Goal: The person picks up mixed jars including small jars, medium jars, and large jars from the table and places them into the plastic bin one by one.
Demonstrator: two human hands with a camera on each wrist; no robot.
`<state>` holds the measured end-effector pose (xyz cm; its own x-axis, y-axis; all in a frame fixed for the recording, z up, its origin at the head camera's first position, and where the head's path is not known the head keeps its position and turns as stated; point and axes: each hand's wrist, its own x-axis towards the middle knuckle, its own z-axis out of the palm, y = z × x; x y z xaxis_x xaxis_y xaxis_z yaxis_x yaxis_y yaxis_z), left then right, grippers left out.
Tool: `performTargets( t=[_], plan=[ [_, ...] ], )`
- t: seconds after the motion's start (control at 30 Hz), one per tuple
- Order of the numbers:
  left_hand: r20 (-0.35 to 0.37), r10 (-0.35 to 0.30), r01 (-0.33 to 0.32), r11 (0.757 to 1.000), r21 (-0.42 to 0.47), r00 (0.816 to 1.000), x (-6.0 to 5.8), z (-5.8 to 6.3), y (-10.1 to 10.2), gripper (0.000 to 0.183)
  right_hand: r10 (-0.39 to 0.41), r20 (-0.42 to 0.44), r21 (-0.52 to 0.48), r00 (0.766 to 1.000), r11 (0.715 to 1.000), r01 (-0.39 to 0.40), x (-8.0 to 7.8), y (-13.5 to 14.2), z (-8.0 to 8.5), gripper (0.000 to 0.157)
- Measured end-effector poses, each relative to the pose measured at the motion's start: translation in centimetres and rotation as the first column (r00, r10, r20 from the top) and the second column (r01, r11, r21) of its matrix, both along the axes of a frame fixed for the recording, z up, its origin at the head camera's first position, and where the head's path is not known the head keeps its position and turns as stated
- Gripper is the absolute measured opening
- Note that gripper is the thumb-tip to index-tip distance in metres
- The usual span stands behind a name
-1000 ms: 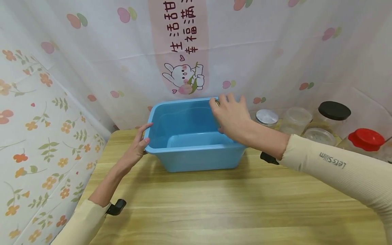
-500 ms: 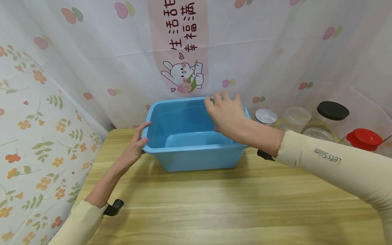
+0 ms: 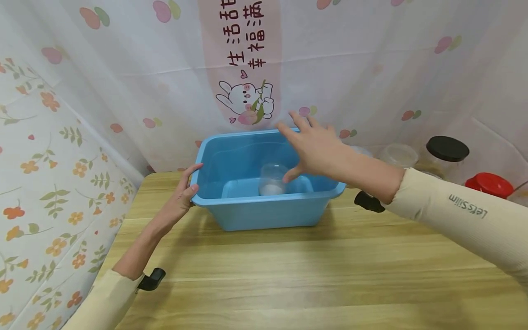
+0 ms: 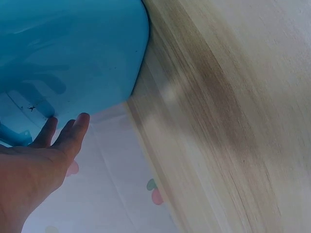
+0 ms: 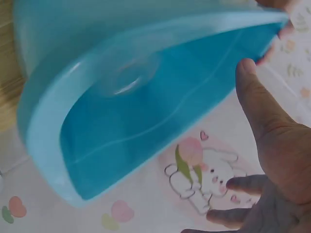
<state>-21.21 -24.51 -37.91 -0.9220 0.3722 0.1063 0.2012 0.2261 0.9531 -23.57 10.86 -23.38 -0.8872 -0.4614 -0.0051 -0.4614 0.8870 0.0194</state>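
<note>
– At the left end of the light-blue plastic basin (image 3: pixel 264 215), your left hand (image 3: pixel 179 197) grips the rim, its thumb and forefinger at the edge and other fingers touching the outer wall.

– And the right hand (image 3: pixel 315 149)?

– Yours is above the basin's right half, fingers and thumb spread wide apart.

– Where's the clear jar (image 3: pixel 270 178)?

– Inside your basin, just right of the middle, apart from your right hand. It's blurred, so you can't tell whether it's lidded.

– What else stands on the wood-grain table (image 3: pixel 264 275)?

– Over on your far right, the black-lidded jar (image 3: pixel 447 149), with the red-lidded jar (image 3: pixel 491 184) nearer you. Behind the basin hangs the rabbit-print curtain (image 3: pixel 350 68).
</note>
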Motion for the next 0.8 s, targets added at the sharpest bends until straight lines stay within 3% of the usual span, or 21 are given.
performTargets(
  t=[0.23, 0.4, 0.67, 0.8],
  plan=[
    [-0.010, -0.001, 0.001, 1.000, -0.004, 1.000, 0.0, 0.0, -0.2, 0.055, 0.019, 0.028, -0.036, 0.999, 0.999, -0.018, -0.2, 2.7, 0.6, 0.129],
    [-0.008, 0.004, -0.004, 1.000, -0.008, 1.000, 0.1, 0.0, -0.3, 0.055, 0.025, 0.070, -0.123, 0.997, 0.992, -0.016, -0.2, 4.8, 1.0, 0.128],
    [-0.019, -0.004, 0.003, 0.999, -0.033, 1.000, 0.2, 0.2, -0.4, 0.056, 0.053, 0.097, -0.275, 0.994, 0.961, -0.024, -0.4, 8.7, 0.8, 0.123],
    [-0.009, -0.007, 0.007, 1.000, -0.022, 1.000, 0.1, 0.1, -0.3, 0.055, 0.032, 0.133, -0.329, 0.991, 0.944, 0.014, -0.5, 10.2, 0.2, 0.121]
  ],
)
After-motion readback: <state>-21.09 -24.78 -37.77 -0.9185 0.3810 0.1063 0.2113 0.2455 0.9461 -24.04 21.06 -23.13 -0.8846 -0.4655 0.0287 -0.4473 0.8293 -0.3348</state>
